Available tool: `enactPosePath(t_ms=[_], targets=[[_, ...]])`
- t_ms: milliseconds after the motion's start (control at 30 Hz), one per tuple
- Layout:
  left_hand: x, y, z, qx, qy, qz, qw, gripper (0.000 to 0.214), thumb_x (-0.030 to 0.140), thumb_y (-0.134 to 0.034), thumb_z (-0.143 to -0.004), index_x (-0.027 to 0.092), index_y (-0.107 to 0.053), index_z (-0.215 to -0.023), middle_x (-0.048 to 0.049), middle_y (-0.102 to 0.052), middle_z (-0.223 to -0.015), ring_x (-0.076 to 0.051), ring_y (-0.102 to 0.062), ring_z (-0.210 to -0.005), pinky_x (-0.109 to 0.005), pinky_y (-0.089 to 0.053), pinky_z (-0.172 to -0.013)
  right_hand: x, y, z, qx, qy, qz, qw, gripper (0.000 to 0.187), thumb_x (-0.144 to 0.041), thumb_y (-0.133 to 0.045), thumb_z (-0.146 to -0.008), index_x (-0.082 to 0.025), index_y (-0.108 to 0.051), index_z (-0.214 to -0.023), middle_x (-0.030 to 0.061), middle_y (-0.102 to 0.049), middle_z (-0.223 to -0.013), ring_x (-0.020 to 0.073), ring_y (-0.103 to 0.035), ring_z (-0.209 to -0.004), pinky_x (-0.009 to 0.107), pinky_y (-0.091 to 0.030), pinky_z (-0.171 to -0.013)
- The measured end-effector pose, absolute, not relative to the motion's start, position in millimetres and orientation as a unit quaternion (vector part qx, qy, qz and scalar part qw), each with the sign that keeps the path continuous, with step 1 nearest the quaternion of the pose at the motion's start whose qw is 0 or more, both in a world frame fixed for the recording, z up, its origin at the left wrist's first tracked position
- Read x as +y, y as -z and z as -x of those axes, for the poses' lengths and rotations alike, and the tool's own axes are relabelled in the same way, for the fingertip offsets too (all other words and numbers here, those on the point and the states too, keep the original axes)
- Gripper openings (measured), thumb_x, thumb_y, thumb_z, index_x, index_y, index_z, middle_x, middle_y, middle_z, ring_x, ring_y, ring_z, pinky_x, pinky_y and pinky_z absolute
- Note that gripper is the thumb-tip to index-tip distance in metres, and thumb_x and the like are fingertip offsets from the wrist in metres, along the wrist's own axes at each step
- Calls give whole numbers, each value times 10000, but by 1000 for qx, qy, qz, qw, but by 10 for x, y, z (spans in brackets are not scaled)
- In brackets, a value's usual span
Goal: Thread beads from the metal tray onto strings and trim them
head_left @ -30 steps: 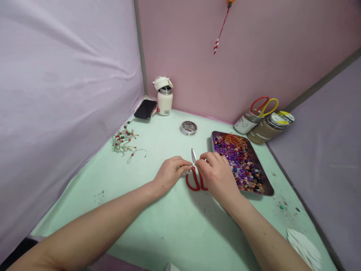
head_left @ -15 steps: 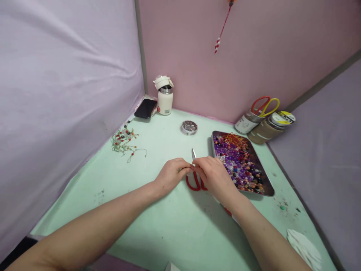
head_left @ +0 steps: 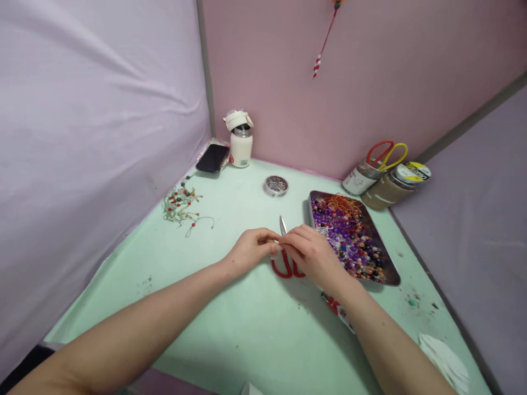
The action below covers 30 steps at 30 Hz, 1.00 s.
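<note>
My left hand (head_left: 255, 248) and my right hand (head_left: 310, 253) meet fingertip to fingertip over the middle of the table. Both are closed in a pinch; whatever lies between the fingers is too small to make out. Directly beneath them rests a pair of scissors with red handles (head_left: 281, 267), its blades pointing away from me and partly covered by my right hand. Right of my right hand is a dark metal tray (head_left: 376, 233) of purple, clear, orange and black beads, with a tangle of orange cord (head_left: 345, 205) on top.
Strung cords with red and dark beads (head_left: 181, 204) lie at left. Behind are a phone (head_left: 213, 158), a white bottle (head_left: 241, 148) and a round spool (head_left: 276, 186). Jars (head_left: 359, 180) with scissors stand back right. A red-and-white lighter-like object (head_left: 337, 311) sits under my right forearm; white gloves (head_left: 443, 361) lie front right.
My right hand and forearm have shifted slightly, uncovering more of the red-and-white object. The fingers of my left hand have moved a little, and the pinching hands stay together.
</note>
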State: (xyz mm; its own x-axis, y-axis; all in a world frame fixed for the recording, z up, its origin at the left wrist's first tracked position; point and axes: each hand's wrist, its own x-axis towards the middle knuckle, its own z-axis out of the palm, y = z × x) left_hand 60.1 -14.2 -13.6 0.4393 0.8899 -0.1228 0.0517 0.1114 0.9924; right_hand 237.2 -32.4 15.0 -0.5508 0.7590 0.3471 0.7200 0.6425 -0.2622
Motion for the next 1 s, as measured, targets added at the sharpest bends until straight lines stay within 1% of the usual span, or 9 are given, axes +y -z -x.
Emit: enactPosePath(t_ms=[67,133,267,333,400,600,767,900,1000], targets=[[-141,105,-612,415,-351,-526,655,259,213,-651,-687,139,-608,-932,2,-630,-644,-124,-586,-630,-300,-484,-698,-324,-118,-2353,-869,-32,429,243,180,-209,-456,-910,-187,-634,-894,51,-621,-783,166,-528,-762,295,-389,-687],[-140,85,-621,421,-367,-475,680,284,216,-690,-672,141,-584,-925,0,-640,-643,-121,-601,-636,-316,-494,-729,-328,-87,-2334,-855,-15,443,270,179,-204,-457,-906,-184,-634,-890,58,-624,-799,170,-529,-772,301,-395,-691],[-145,95,-618,398,-385,-397,732,241,314,-710,-700,125,-608,-808,-67,-686,-754,-138,-640,-730,-348,-494,-835,-339,-43,-2309,-836,15,463,294,177,-187,-454,-904,-179,-631,-894,62,-626,-813,177,-521,-784,306,-395,-701],[-152,116,-609,387,-374,-387,749,248,338,-704,-712,114,-638,-798,-92,-696,-816,-147,-645,-774,-345,-489,-862,-345,-28,-2302,-834,22,466,294,175,-181,-458,-901,-177,-632,-890,61,-626,-805,176,-520,-780,305,-397,-704],[-162,138,-604,386,-368,-382,755,255,348,-702,-714,117,-658,-810,-94,-697,-840,-149,-644,-792,-339,-487,-866,-351,-14,-2298,-837,24,465,289,170,-180,-468,-896,-177,-637,-889,62,-628,-806,175,-524,-782,304,-402,-705],[-194,137,-627,412,-385,-375,736,249,360,-706,-696,128,-651,-767,-64,-677,-759,-131,-623,-721,-320,-495,-806,-358,4,-2295,-841,19,456,290,178,-164,-484,-884,-181,-658,-915,65,-649,-830,175,-545,-797,299,-426,-703],[-194,82,-646,435,-409,-379,707,213,337,-674,-711,131,-643,-758,-41,-655,-727,-118,-609,-697,-292,-495,-757,-348,-12,-2288,-836,-26,448,316,208,-152,-471,-889,-193,-651,-985,60,-672,-867,169,-569,-810,290,-456,-705],[-186,47,-639,454,-433,-385,677,195,325,-644,-723,137,-613,-763,-36,-652,-768,-123,-630,-690,-297,-498,-754,-345,-10,-2279,-824,-55,450,340,195,-174,-474,-893,-196,-653,-966,59,-678,-858,172,-582,-797,299,-464,-715],[-188,29,-632,435,-459,-392,668,192,333,-607,-754,157,-544,-796,-32,-651,-829,-128,-650,-669,-325,-507,-759,-353,-17,-2268,-809,-104,456,355,183,-203,-480,-893,-209,-657,-942,51,-676,-838,172,-591,-790,304,-463,-719]])
